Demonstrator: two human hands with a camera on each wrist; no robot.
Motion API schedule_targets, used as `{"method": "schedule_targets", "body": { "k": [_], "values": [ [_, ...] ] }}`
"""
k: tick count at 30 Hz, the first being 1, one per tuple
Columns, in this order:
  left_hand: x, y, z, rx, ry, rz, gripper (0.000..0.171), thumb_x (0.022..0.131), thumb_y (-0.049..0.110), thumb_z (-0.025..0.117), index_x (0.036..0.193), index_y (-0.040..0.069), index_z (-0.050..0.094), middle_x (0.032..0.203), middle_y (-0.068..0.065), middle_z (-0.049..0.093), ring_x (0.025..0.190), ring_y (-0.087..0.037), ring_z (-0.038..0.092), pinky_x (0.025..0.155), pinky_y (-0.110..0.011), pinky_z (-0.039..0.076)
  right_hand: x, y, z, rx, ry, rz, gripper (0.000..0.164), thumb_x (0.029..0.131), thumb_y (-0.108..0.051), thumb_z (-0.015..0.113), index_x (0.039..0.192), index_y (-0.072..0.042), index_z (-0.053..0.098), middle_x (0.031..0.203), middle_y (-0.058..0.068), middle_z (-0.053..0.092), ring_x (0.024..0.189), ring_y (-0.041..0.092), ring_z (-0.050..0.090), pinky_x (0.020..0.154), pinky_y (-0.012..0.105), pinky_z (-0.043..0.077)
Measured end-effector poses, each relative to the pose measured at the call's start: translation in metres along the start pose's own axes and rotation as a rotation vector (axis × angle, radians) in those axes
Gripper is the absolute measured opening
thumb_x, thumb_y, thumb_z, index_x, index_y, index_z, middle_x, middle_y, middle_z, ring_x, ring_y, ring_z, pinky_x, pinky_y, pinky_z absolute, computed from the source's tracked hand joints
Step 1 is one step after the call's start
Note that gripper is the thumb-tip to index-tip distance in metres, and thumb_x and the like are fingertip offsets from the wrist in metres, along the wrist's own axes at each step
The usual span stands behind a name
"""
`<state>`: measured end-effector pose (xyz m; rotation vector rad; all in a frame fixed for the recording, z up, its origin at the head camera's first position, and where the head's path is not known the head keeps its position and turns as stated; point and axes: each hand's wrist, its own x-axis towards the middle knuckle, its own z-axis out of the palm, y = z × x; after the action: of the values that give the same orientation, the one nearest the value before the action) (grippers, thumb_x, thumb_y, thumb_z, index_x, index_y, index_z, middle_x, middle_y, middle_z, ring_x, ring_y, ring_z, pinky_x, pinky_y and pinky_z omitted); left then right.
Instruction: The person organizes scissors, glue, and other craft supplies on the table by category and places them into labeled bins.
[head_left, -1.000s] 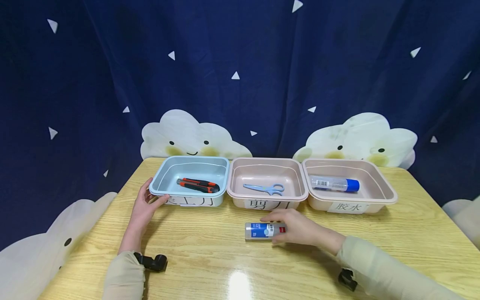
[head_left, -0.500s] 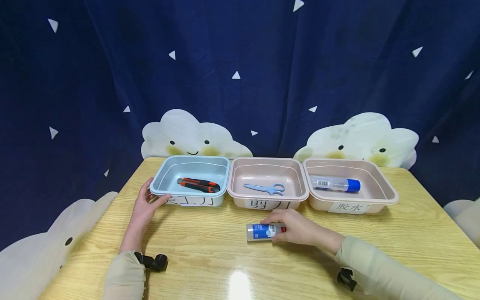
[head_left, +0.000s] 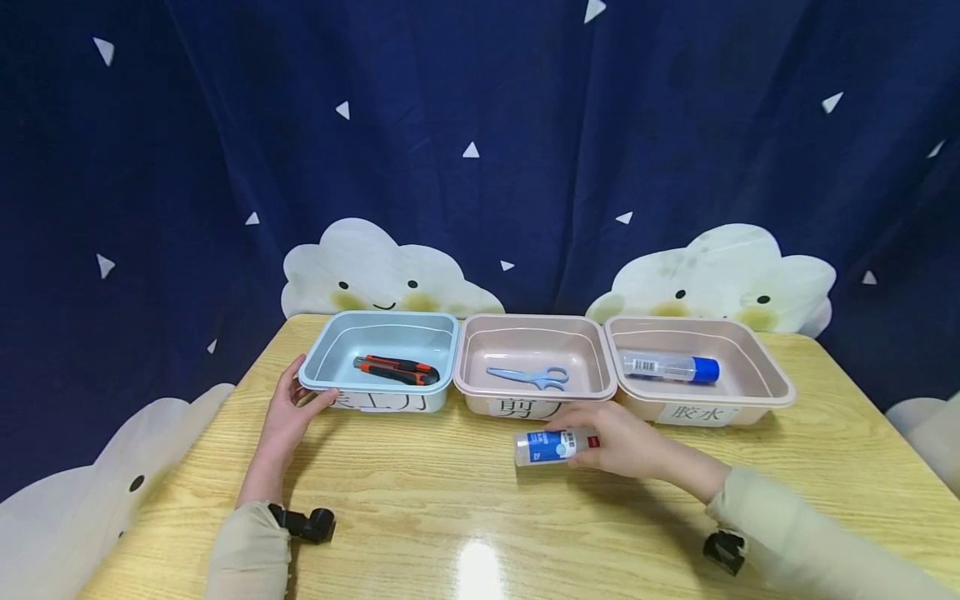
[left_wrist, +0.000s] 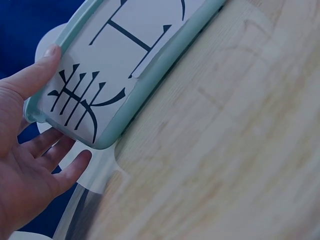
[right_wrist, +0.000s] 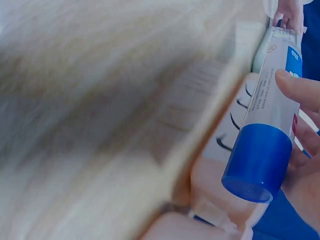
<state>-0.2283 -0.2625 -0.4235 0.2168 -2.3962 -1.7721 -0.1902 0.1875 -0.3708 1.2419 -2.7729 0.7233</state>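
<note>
A clear glue bottle (head_left: 551,446) with a blue label and a blue cap (right_wrist: 260,162) is in my right hand (head_left: 618,437). Thumb and fingers grip it from both sides, just in front of the middle bin; the head view hides its cap. At the far left, my left hand (head_left: 292,408) holds the near left corner of the light-blue bin (head_left: 318,367). Its thumb (left_wrist: 37,75) lies against the rim by the paper label, and the fingers reach along the side. Inside that bin lie red-and-black utility knives (head_left: 397,371).
The pinkish middle bin (head_left: 536,331) contains blue scissors (head_left: 532,377). Beside it, the right pinkish bin (head_left: 761,383) holds another blue-capped glue bottle (head_left: 667,367). All three labelled bins stand in a row along the far edge of the wooden table (head_left: 405,533), before a dark-blue curtain (head_left: 420,108).
My right hand has lifted the glue bottle off the table and moved it right and toward the bins. The left hand keeps its place at the light-blue bin.
</note>
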Motion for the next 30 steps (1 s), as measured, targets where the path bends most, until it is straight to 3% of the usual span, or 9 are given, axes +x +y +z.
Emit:
{"method": "schedule_targets", "body": {
  "k": [8, 15, 24, 30],
  "values": [
    [-0.001, 0.001, -0.001, 0.005, 0.002, -0.001, 0.088, 0.081, 0.027, 0.068, 0.147, 0.023, 0.010, 0.144, -0.013, 0.031, 0.125, -0.026, 0.032, 0.096, -0.033, 0.032, -0.011, 0.002, -0.028, -0.078, 0.095, -0.015, 0.044, 0.070, -0.013, 0.077, 0.112, -0.017, 0.064, 0.110, -0.003, 0.063, 0.099, 0.013, 0.058, 0.080, 0.034, 0.049],
    [-0.001, 0.001, -0.001, 0.008, 0.006, 0.003, 0.088, 0.082, 0.027, 0.068, 0.147, 0.024, 0.010, 0.144, -0.013, 0.030, 0.125, -0.026, 0.032, 0.097, -0.035, 0.031, -0.020, 0.010, -0.054, -0.157, 0.153, 0.067, 0.042, 0.071, -0.011, 0.076, 0.112, -0.017, 0.065, 0.111, -0.002, 0.062, 0.100, 0.014, 0.057, 0.078, 0.035, 0.049],
    [-0.001, 0.001, 0.000, 0.009, 0.008, 0.000, 0.088, 0.082, 0.028, 0.068, 0.147, 0.024, 0.010, 0.144, -0.013, 0.030, 0.126, -0.026, 0.032, 0.098, -0.036, 0.031, -0.031, 0.035, -0.070, -0.175, 0.226, 0.125, 0.044, 0.069, -0.007, 0.077, 0.111, -0.016, 0.065, 0.107, 0.001, 0.065, 0.078, 0.009, 0.052, 0.061, 0.022, 0.041],
    [-0.001, 0.001, 0.000, 0.008, 0.003, -0.005, 0.087, 0.082, 0.028, 0.067, 0.147, 0.025, 0.009, 0.145, -0.012, 0.029, 0.127, -0.026, 0.031, 0.099, -0.038, 0.030, -0.036, 0.054, -0.076, -0.196, 0.258, 0.127, 0.046, 0.068, -0.006, 0.077, 0.112, -0.014, 0.065, 0.107, 0.003, 0.066, 0.091, 0.014, 0.057, 0.069, 0.028, 0.046]
  ]
}}
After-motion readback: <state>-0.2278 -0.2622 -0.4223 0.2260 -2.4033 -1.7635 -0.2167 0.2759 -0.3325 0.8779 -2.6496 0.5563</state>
